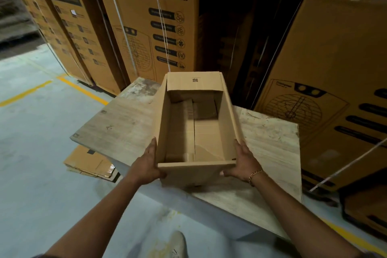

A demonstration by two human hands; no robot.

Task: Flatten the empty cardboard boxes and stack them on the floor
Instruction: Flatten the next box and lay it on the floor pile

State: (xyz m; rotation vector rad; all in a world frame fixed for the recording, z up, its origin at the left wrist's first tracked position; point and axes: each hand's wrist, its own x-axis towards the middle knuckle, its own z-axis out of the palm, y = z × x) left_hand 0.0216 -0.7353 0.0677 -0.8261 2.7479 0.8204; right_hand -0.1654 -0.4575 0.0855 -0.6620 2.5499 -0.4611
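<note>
An empty brown cardboard box (195,123) stands open on a pale wooden board (123,123), its top flaps folded outward. My left hand (149,162) presses against the box's near left corner. My right hand (244,160), with a thin bracelet at the wrist, grips the near right corner, thumb under the near flap. The box's bottom flaps are visible inside. A small stack of flattened cardboard boxes (92,163) lies on the floor to the left, partly under the board.
Tall printed appliance cartons (155,23) with white straps stand close behind the board, and more (333,90) rise at the right. The grey floor (31,142) with yellow lines spreads to the left. My shoe (178,243) shows below.
</note>
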